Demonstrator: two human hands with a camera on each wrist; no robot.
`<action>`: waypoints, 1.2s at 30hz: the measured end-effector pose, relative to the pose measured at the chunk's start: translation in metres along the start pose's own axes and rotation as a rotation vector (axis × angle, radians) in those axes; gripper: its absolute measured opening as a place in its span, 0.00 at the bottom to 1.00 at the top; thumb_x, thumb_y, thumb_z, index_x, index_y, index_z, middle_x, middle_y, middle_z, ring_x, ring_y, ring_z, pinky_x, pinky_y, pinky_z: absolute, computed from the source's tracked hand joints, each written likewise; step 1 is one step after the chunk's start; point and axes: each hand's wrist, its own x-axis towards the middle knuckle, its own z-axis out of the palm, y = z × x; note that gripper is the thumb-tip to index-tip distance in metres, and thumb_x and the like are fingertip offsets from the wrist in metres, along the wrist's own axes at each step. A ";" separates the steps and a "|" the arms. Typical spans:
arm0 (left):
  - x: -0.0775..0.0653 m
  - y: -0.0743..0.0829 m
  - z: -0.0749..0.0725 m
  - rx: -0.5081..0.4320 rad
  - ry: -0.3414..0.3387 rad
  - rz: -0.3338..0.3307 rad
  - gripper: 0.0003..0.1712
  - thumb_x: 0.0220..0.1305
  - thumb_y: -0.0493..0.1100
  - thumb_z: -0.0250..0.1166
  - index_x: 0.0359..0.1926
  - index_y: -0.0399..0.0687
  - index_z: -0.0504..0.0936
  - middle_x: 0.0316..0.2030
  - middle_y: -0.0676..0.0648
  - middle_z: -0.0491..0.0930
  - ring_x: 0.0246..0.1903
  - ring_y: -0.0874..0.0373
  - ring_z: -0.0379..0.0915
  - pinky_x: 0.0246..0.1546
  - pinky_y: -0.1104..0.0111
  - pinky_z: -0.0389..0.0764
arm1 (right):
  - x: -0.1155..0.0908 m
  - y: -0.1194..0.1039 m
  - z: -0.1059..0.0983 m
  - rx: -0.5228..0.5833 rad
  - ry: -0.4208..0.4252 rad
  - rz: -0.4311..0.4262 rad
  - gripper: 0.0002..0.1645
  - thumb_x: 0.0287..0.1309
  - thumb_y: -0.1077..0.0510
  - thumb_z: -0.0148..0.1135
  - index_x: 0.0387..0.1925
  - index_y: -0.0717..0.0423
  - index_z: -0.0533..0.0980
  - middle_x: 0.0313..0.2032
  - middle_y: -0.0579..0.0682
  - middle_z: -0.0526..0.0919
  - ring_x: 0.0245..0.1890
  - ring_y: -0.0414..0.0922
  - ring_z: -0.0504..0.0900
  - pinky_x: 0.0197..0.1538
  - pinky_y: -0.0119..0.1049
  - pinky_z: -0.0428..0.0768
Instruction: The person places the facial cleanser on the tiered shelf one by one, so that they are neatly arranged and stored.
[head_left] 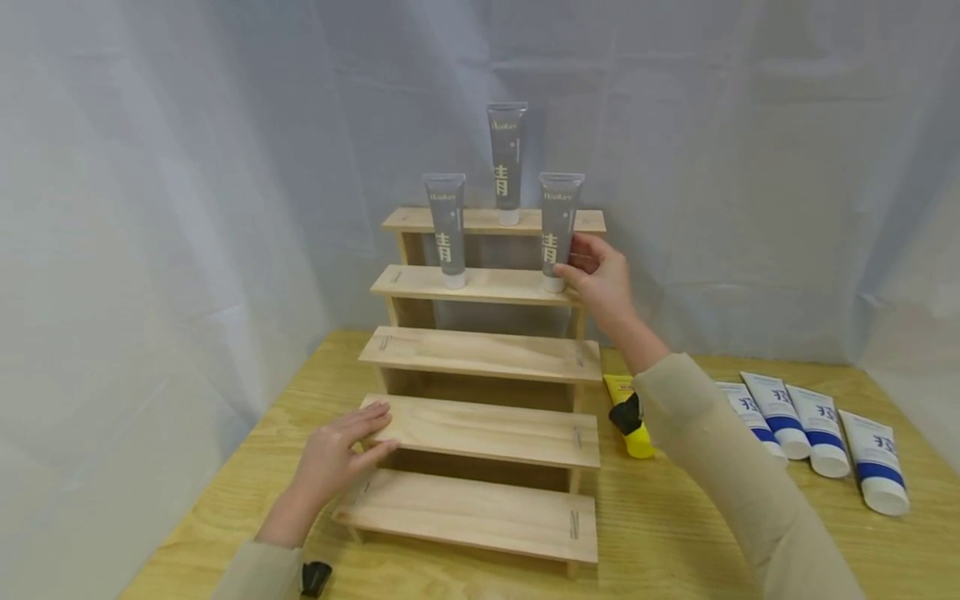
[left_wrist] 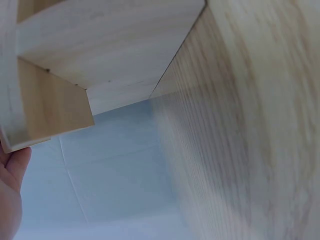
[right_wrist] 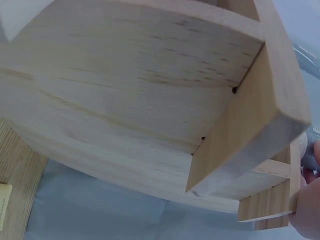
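A stepped wooden display rack (head_left: 480, 354) stands on the table. My right hand (head_left: 602, 279) pinches a grey tube (head_left: 558, 218) near its white cap, at the right end of the second step from the top. That tube stands upright, cap down. Another grey tube (head_left: 447, 225) stands at the left of the same step, and a third grey tube (head_left: 507, 162) stands on the top step. My left hand (head_left: 337, 450) rests on the left end of the second step from the bottom, fingers on top. In the left wrist view, only part of the left hand (left_wrist: 11, 190) shows at the rack's edge.
Right of the rack lies a yellow tube (head_left: 639, 440), partly hidden by the right forearm and its black strap. Several white tubes with blue bands (head_left: 821, 425) lie farther right on the wooden table (head_left: 675, 533). A pale curtain (head_left: 712, 167) hangs behind.
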 end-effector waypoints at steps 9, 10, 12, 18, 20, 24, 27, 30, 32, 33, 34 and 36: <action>0.000 -0.002 0.001 0.000 -0.001 0.003 0.32 0.54 0.62 0.56 0.35 0.34 0.82 0.40 0.39 0.79 0.39 0.47 0.77 0.37 0.58 0.78 | 0.086 0.141 -0.032 -0.021 -0.007 -0.110 0.34 0.39 0.61 0.71 0.53 0.49 0.71 0.49 0.50 0.76 0.46 0.45 0.76 0.45 0.30 0.77; 0.000 -0.003 0.002 0.001 0.000 0.004 0.32 0.54 0.62 0.55 0.35 0.34 0.82 0.40 0.39 0.79 0.39 0.47 0.77 0.37 0.58 0.78 | 0.095 0.160 -0.037 -0.010 -0.010 -0.161 0.35 0.36 0.57 0.73 0.52 0.45 0.72 0.47 0.47 0.76 0.45 0.42 0.76 0.43 0.27 0.77; -0.001 -0.003 0.002 0.002 0.002 0.007 0.33 0.55 0.63 0.54 0.35 0.34 0.82 0.40 0.39 0.79 0.39 0.47 0.77 0.37 0.58 0.78 | 0.079 0.137 -0.033 -0.010 -0.011 -0.150 0.35 0.37 0.58 0.73 0.52 0.47 0.72 0.47 0.49 0.77 0.45 0.43 0.76 0.47 0.27 0.75; 0.000 -0.003 0.003 -0.003 0.007 0.006 0.33 0.55 0.63 0.54 0.35 0.34 0.82 0.40 0.39 0.79 0.39 0.47 0.77 0.37 0.58 0.77 | 0.035 0.066 -0.023 -0.036 0.017 -0.078 0.33 0.42 0.63 0.69 0.54 0.53 0.70 0.49 0.52 0.75 0.49 0.46 0.73 0.53 0.35 0.72; 0.000 -0.002 0.003 -0.004 0.008 0.006 0.33 0.55 0.63 0.54 0.35 0.34 0.82 0.40 0.39 0.79 0.39 0.47 0.77 0.37 0.58 0.77 | 0.065 0.124 -0.041 -0.046 0.016 -0.149 0.35 0.39 0.58 0.71 0.54 0.46 0.70 0.49 0.48 0.75 0.49 0.44 0.73 0.53 0.35 0.72; 0.001 -0.002 0.003 -0.003 0.008 0.008 0.34 0.55 0.63 0.53 0.35 0.34 0.82 0.40 0.39 0.79 0.38 0.47 0.77 0.37 0.58 0.77 | 0.085 0.172 -0.065 -0.103 0.019 -0.171 0.34 0.39 0.52 0.71 0.53 0.41 0.70 0.50 0.45 0.75 0.50 0.42 0.73 0.54 0.36 0.71; 0.001 -0.003 0.003 -0.002 0.007 0.005 0.34 0.55 0.64 0.53 0.35 0.34 0.82 0.40 0.39 0.79 0.39 0.47 0.77 0.37 0.58 0.77 | 0.066 0.152 -0.070 -0.149 0.011 -0.146 0.33 0.40 0.51 0.71 0.53 0.43 0.71 0.50 0.45 0.75 0.49 0.41 0.73 0.53 0.32 0.71; 0.001 -0.003 0.003 -0.001 0.003 0.001 0.34 0.55 0.64 0.53 0.35 0.34 0.82 0.40 0.39 0.79 0.39 0.47 0.77 0.37 0.57 0.77 | 0.027 0.095 -0.066 -0.149 -0.013 -0.092 0.31 0.43 0.52 0.69 0.52 0.49 0.71 0.49 0.48 0.75 0.50 0.42 0.73 0.54 0.31 0.71; 0.002 -0.003 0.003 -0.002 0.003 0.002 0.34 0.55 0.64 0.53 0.35 0.34 0.82 0.40 0.39 0.79 0.39 0.47 0.77 0.37 0.57 0.77 | 0.001 0.059 -0.062 -0.133 -0.021 -0.037 0.31 0.43 0.54 0.69 0.52 0.54 0.71 0.50 0.51 0.75 0.50 0.44 0.73 0.55 0.33 0.69; 0.002 -0.003 0.003 -0.003 0.003 0.004 0.34 0.55 0.64 0.53 0.35 0.34 0.82 0.40 0.39 0.79 0.39 0.47 0.77 0.37 0.57 0.77 | -0.007 0.051 -0.063 -0.091 -0.037 -0.043 0.31 0.42 0.56 0.70 0.51 0.55 0.72 0.49 0.51 0.76 0.50 0.43 0.73 0.54 0.32 0.70; 0.002 -0.003 0.003 -0.004 0.004 0.005 0.34 0.55 0.64 0.53 0.35 0.34 0.82 0.40 0.39 0.79 0.39 0.47 0.77 0.37 0.57 0.77 | -0.016 0.041 -0.062 -0.076 -0.042 -0.026 0.31 0.42 0.57 0.70 0.51 0.57 0.71 0.49 0.52 0.75 0.50 0.43 0.73 0.55 0.33 0.70; 0.001 -0.003 0.003 -0.005 0.006 0.008 0.34 0.55 0.63 0.53 0.35 0.34 0.82 0.40 0.39 0.79 0.38 0.47 0.77 0.37 0.57 0.78 | -0.017 0.055 -0.071 -0.064 -0.042 -0.054 0.30 0.41 0.58 0.70 0.50 0.55 0.72 0.49 0.50 0.76 0.49 0.42 0.74 0.53 0.29 0.71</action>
